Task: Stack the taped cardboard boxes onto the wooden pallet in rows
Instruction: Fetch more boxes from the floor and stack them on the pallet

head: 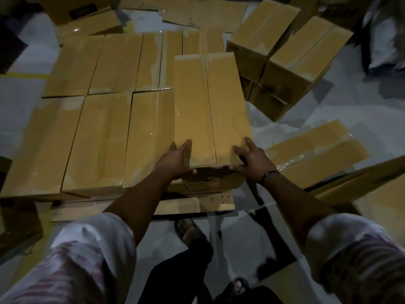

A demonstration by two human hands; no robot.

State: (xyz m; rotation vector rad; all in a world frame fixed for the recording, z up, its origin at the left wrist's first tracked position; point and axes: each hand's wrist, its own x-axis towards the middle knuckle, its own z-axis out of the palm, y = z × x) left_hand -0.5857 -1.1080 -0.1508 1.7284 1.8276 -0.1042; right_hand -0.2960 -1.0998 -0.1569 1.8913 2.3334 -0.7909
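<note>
A long taped cardboard box (210, 106) lies at the right end of the front row on the wooden pallet (140, 208), its top higher than the neighbouring boxes. My left hand (175, 160) grips its near left corner, fingers on top and thumb on the end face. My right hand (252, 160) grips the near right corner the same way. Several taped boxes (98, 137) fill the front row to the left, and a back row (118, 62) lies behind them.
Two taped boxes (291, 60) stand stacked on the floor at the right, and another (317, 150) lies flat near my right wrist. More cardboard lies at the top and at both side edges. My sandalled feet (190, 231) stand on the pale floor before the pallet.
</note>
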